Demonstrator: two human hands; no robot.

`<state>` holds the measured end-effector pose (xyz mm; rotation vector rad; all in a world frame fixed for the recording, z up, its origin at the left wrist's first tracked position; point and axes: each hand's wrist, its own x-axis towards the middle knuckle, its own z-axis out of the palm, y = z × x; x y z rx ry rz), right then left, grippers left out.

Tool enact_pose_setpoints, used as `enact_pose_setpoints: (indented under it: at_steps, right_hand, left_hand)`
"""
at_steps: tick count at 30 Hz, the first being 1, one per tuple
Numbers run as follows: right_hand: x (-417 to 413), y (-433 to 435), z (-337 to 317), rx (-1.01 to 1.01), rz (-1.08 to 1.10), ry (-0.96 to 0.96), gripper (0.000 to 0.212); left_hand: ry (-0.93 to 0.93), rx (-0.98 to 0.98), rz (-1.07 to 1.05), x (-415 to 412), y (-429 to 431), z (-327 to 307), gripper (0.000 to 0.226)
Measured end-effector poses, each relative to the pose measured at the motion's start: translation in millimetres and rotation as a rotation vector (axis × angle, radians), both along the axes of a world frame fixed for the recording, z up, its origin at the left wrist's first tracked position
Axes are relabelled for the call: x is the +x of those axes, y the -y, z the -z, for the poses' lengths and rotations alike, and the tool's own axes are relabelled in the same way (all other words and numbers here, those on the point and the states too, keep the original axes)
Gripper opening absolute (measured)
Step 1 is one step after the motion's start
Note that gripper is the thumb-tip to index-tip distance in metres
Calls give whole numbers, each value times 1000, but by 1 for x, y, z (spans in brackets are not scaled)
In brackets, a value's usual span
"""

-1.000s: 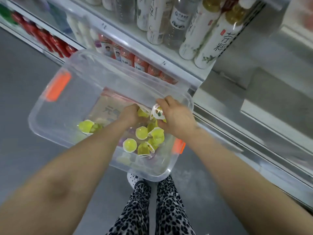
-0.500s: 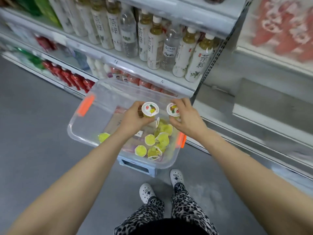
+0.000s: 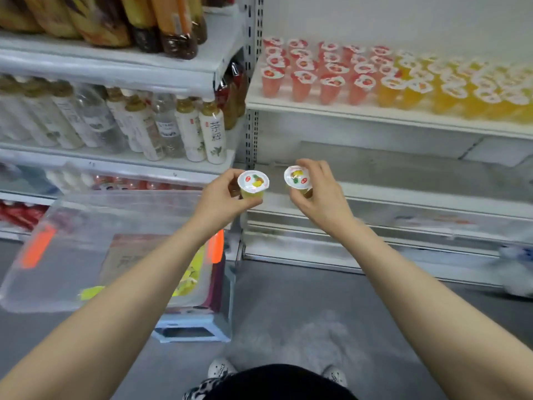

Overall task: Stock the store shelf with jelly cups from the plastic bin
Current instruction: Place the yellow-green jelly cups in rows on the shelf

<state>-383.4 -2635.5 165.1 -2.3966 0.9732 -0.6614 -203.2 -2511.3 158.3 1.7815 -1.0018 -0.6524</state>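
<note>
My left hand point(image 3: 222, 200) grips a yellow-green jelly cup point(image 3: 253, 184) with a white fruit-printed lid. My right hand point(image 3: 318, 194) grips a second jelly cup point(image 3: 297, 178) of the same kind. Both cups are held upright in the air in front of the shelf unit. The clear plastic bin point(image 3: 86, 226) with orange latches sits low at the left, and several yellow-green cups point(image 3: 187, 280) lie in it. On the white shelf point(image 3: 346, 112) at upper right stand rows of red jelly cups point(image 3: 317, 73) and orange jelly cups point(image 3: 461, 90).
The bin rests on a light blue stool point(image 3: 196, 327) on the grey floor. Drink bottles point(image 3: 144, 125) fill the left shelves. Below the jelly shelf lies a lower shelf board point(image 3: 403, 174). A pale blurred object point(image 3: 516, 269) lies on the floor at far right.
Both hands have lifted out of the bin, each with a jelly cup, and moved up and to the right. The view has risen from the bin to the jelly shelf.
</note>
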Motion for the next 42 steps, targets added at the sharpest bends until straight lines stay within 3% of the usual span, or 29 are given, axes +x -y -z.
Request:
enact_pose_setpoints:
  at_steps: [22,38,42]
  right_hand:
    - [-429,160,-50,-119,537,2,54]
    - [-582,326,-88,-235,756,43,46]
    - [-603,381,-101,-243,767,53,51]
  left_hand:
    - [-14,-142,513,-385,249,-44,45]
    - [47,-282,637,-537,447,-93,43]
    - [96,-312,627,-559,506,-110,54]
